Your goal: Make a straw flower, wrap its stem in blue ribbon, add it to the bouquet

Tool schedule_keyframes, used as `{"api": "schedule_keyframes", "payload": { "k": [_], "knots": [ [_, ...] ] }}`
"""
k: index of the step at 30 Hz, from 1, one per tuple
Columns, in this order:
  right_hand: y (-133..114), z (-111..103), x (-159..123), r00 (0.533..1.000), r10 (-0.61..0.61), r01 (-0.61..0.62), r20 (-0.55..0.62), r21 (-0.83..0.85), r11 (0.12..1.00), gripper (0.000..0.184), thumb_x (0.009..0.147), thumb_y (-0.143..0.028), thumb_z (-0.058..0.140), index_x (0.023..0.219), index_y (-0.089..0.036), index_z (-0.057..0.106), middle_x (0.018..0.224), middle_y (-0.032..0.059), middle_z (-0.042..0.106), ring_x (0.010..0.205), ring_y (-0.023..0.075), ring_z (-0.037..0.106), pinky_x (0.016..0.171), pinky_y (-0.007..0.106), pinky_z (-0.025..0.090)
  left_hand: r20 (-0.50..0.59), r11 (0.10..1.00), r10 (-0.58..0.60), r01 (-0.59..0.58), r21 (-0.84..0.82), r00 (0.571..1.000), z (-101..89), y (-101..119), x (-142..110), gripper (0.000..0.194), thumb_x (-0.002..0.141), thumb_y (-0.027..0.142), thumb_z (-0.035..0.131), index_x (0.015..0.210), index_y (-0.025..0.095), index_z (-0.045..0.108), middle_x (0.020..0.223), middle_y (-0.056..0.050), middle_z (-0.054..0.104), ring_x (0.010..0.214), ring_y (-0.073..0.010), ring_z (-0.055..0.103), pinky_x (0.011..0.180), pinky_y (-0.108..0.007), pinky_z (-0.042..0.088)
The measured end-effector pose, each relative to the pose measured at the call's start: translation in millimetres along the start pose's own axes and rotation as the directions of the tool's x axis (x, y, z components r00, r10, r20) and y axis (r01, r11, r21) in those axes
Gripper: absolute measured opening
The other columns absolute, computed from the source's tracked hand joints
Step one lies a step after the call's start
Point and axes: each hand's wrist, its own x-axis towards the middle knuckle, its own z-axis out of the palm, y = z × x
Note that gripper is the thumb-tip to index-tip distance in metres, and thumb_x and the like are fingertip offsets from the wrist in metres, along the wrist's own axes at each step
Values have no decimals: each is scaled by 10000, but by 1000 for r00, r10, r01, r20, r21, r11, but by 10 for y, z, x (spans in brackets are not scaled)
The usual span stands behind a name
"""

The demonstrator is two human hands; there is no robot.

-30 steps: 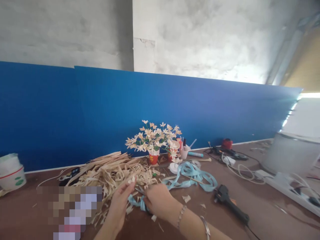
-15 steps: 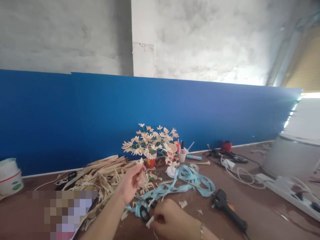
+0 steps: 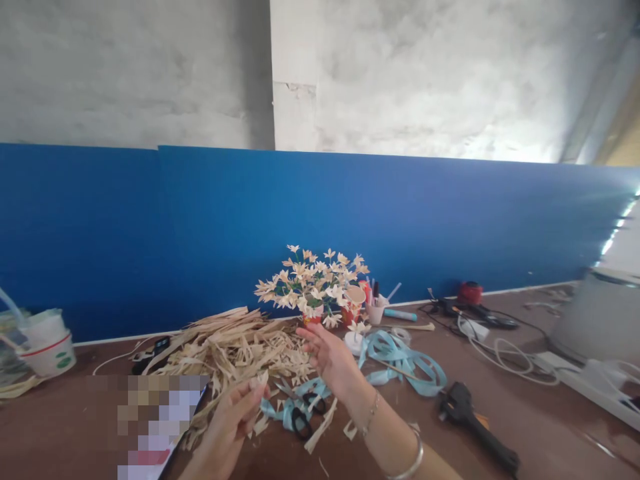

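My left hand (image 3: pixel 234 417) is closed in a pinch on a small cream husk piece (image 3: pixel 261 379) that sticks up past the fingertips. To its right, my right hand (image 3: pixel 327 357) is raised with fingers spread, holding nothing, just in front of the cream flowers (image 3: pixel 314 277) in a red cup. Below the hands lie scissors (image 3: pixel 301 421) with black handles, partly over light blue ribbon (image 3: pixel 400 363). A dry husk strip (image 3: pixel 321 427) rests beside the scissors. The heap of dried husks (image 3: pixel 235 347) spreads behind my left hand.
A black glue gun (image 3: pixel 477 427) lies at the right. Behind it are cables, a white power strip (image 3: pixel 595 393) and a grey bucket (image 3: pixel 595 313). A pixelated flat screen (image 3: pixel 165 427) and a white tub (image 3: pixel 50 350) are on the left. A blue panel (image 3: pixel 350 213) borders the table.
My right hand has left the scissors area, rising forward with its fingers opened. My left hand has drawn back and down, still pinching the small piece. The view has shifted slightly left.
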Motion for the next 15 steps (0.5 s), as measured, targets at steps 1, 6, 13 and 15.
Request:
{"api": "schedule_keyframes", "payload": {
  "k": [1, 6, 13, 15],
  "knots": [
    [5, 33, -24, 999, -49, 48, 15, 26, 998, 304, 700, -427, 595, 861, -172, 559, 695, -6, 574, 529, 78, 491, 431, 166, 312, -34, 1000, -12, 11, -27, 999, -60, -23, -5, 274, 575, 337, 744, 684, 121, 616, 537, 24, 506, 401, -22, 305, 357, -149, 207],
    [80, 19, -454, 958, -63, 218, 280, -569, 793, 318, 844, -373, 408, 745, -151, 613, 432, -66, 405, 389, 59, 344, 408, 179, 261, -141, 997, -24, 13, -79, 990, -272, -56, 10, 297, 541, 330, 760, 702, 124, 620, 542, 26, 502, 410, -34, 327, 367, -155, 238],
    [8, -351, -616, 627, 434, 482, 647, -760, 436, 255, 736, -282, 569, 948, -195, 681, 914, 17, 661, 688, 100, 592, 600, 154, 406, -87, 981, 7, 10, 195, 996, -122, -28, 99, 361, 601, 461, 677, 744, 133, 628, 519, 54, 460, 417, -42, 301, 399, -161, 215],
    [3, -458, -366, 797, 361, 399, 484, -871, 287, 258, 798, -296, 482, 834, -172, 706, 833, 31, 674, 660, 115, 606, 595, 174, 414, -97, 938, 12, 22, 346, 995, -126, -33, 158, 354, 610, 478, 650, 696, 136, 616, 537, 41, 502, 440, -64, 364, 434, -178, 270]
  ]
}}
